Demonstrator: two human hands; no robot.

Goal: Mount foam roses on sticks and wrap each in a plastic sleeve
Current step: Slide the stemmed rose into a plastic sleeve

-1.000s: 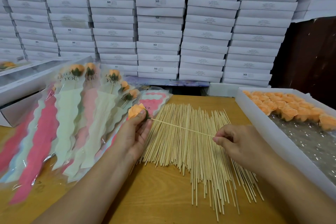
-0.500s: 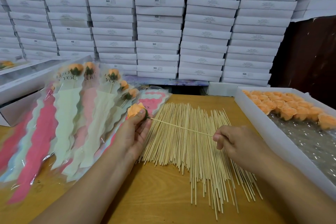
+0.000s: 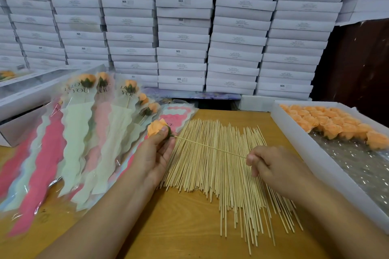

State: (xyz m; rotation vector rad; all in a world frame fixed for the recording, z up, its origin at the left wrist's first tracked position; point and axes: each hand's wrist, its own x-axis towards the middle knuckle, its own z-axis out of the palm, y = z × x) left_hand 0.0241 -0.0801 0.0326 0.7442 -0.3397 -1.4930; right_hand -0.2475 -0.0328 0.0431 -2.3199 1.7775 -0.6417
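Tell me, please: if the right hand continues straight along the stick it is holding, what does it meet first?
Probably the foam rose gripped by the left hand; the right hand pinches the stick, which leads there. Depth is unclear.

Bare wooden table (image 3: 168, 227) lies open in front, between the two forearms and below the spread of loose sticks (image 3: 221, 174); a smaller bare patch shows at the far edge, beyond the stick tips. The left side is covered by overlapping wrapped roses (image 3: 84, 143) fanned against a grey box (image 3: 27, 99); the right side is walled by the white tray (image 3: 311, 149) of loose orange roses (image 3: 336, 126); straight ahead the stacked white boxes (image 3: 183, 38) close off the back.
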